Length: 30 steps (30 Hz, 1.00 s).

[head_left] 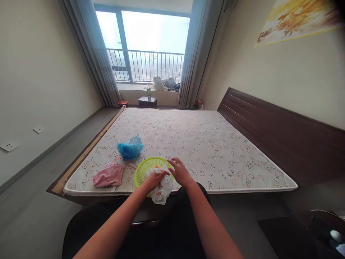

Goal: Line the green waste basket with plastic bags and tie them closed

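A white plastic bag (163, 190) with some orange and red bits showing through hangs over the near rim of a lime-green plastic basket (142, 166). My left hand (155, 180) is closed on the bag, thumb and fingers pinching its upper part. Just to the right, my right hand (180, 172) pinches a raised corner of the same bag between thumb and fingers. Part of the basket's inside is hidden by the bag and my hands. Left of the basket lie a pink cloth (109, 175) and a crumpled blue plastic bag (131, 146).
Everything rests on a letter-printed mattress (194, 144) in a wooden frame, its dark headboard (275, 118) at the right. Beyond the far edge stands a small dark nightstand (147, 103) holding a green glass (149, 94). White and dark bags (159, 83) sit on the windowsill.
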Motion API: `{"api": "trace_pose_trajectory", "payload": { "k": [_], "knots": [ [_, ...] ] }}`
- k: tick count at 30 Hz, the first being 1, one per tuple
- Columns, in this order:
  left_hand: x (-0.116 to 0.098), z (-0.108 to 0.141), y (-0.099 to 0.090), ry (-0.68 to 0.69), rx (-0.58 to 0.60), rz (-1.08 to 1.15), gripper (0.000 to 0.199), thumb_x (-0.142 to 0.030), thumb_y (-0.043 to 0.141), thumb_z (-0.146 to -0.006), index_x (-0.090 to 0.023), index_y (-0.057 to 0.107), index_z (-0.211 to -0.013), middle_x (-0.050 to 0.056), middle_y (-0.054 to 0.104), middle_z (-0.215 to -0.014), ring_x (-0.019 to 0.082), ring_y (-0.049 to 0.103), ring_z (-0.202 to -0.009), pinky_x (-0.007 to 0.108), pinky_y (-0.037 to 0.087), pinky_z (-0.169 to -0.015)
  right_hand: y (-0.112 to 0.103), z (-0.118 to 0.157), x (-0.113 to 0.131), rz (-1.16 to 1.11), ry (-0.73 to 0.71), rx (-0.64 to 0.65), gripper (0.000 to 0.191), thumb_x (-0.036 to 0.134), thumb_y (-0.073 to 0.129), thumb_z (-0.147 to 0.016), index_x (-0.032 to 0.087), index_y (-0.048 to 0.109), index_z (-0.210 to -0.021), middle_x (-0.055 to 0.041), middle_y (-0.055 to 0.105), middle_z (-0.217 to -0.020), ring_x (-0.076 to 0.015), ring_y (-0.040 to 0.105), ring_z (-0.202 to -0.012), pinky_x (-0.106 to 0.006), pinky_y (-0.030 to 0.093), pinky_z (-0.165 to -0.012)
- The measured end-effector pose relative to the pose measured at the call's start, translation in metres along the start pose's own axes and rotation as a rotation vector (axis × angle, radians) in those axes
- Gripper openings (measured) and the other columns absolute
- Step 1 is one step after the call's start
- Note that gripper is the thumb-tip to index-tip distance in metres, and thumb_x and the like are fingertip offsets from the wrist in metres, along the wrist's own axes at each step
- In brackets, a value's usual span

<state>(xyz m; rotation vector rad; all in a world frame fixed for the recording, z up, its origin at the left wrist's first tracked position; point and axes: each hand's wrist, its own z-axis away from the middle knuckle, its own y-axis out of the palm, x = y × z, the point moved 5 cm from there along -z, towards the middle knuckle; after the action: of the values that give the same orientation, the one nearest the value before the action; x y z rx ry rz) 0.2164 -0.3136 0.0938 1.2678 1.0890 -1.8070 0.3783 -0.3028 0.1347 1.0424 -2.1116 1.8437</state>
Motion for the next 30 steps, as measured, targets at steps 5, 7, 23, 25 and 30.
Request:
{"api": "trace_pose_trajectory", "payload": {
  "k": [5, 7, 23, 25, 30],
  "knots": [
    [0.002, 0.001, 0.004, 0.043, 0.036, -0.048, 0.057, -0.062, 0.042, -0.097, -0.015, 0.075, -0.098, -0.002, 0.053, -0.054, 0.012, 0.046, -0.044, 0.025, 0.036, -0.047, 0.01, -0.006, 0.003, 0.034, -0.053, 0.039, 0.047, 0.02, 0.061, -0.096, 0.033, 0.058, -0.141, -0.0105, 0.048, -0.154, -0.0278, 0.042, -0.142, -0.047, 0.04, -0.113],
    [0.002, 0.0, 0.003, 0.046, 0.049, -0.075, 0.058, -0.06, 0.037, -0.099, -0.016, 0.074, -0.099, -0.002, 0.051, -0.053, 0.013, 0.046, -0.043, 0.026, 0.036, -0.046, 0.014, -0.011, 0.003, -0.021, -0.044, 0.103, 0.021, 0.022, 0.058, -0.098, 0.025, 0.071, -0.115, -0.01, 0.067, -0.123, -0.0243, 0.057, -0.12, -0.04, 0.044, -0.103],
    [0.022, -0.006, -0.01, -0.123, -0.12, 0.119, 0.043, -0.056, 0.045, -0.096, -0.018, 0.066, -0.098, -0.006, 0.049, -0.045, 0.013, 0.049, -0.036, 0.022, 0.036, -0.04, 0.045, 0.013, -0.002, -1.399, 0.749, 0.083, 0.037, 0.051, 0.072, -0.085, 0.023, 0.047, -0.083, 0.0102, 0.045, -0.056, -0.0078, 0.045, -0.044, -0.022, 0.047, -0.048],
    [0.023, -0.007, -0.01, -0.171, -0.116, 0.158, 0.041, -0.056, 0.05, -0.094, -0.018, 0.065, -0.096, -0.005, 0.054, -0.048, 0.013, 0.052, -0.037, 0.021, 0.039, -0.041, 0.051, 0.015, 0.005, -1.366, 0.749, 0.081, 0.034, 0.048, 0.072, -0.085, 0.022, 0.05, -0.084, 0.0062, 0.055, -0.06, -0.0116, 0.059, -0.052, -0.023, 0.051, -0.052],
    [0.028, -0.005, -0.012, -0.231, -0.16, 0.318, 0.035, -0.052, 0.055, -0.096, -0.017, 0.062, -0.094, -0.001, 0.063, -0.058, 0.013, 0.057, -0.043, 0.024, 0.047, -0.046, 0.068, 0.016, 0.008, -1.218, 0.654, -0.008, 0.032, 0.051, 0.067, -0.085, 0.023, 0.051, -0.079, 0.0017, 0.064, -0.065, -0.0161, 0.066, -0.063, -0.028, 0.054, -0.064]
  ]
}}
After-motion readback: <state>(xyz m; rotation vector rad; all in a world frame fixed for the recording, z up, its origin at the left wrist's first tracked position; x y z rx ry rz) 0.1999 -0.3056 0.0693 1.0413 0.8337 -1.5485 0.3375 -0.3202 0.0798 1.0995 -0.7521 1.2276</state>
